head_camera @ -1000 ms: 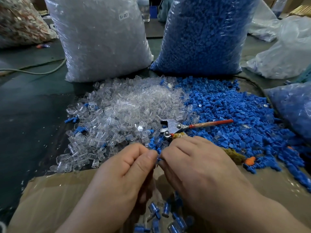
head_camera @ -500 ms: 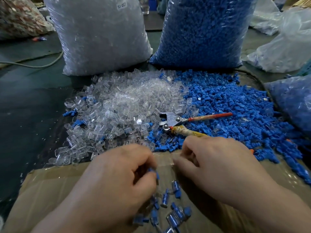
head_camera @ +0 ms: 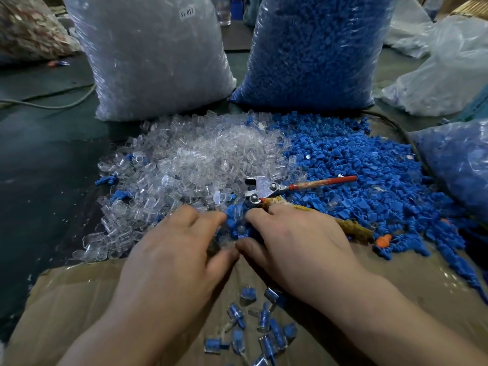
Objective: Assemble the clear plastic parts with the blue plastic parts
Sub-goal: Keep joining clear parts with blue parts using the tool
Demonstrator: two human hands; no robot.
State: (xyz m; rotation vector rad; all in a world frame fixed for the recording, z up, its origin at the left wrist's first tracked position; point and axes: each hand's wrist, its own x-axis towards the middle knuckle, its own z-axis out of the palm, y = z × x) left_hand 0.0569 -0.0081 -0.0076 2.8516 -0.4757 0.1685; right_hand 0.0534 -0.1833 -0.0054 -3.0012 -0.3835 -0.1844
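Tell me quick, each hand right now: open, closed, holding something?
Left hand: open, fingers spread over the clear parts, nothing held.
Right hand: open, fingers laid on the blue parts, nothing held.

Left hand and right hand bare; both forearms uncovered to the lower edge.
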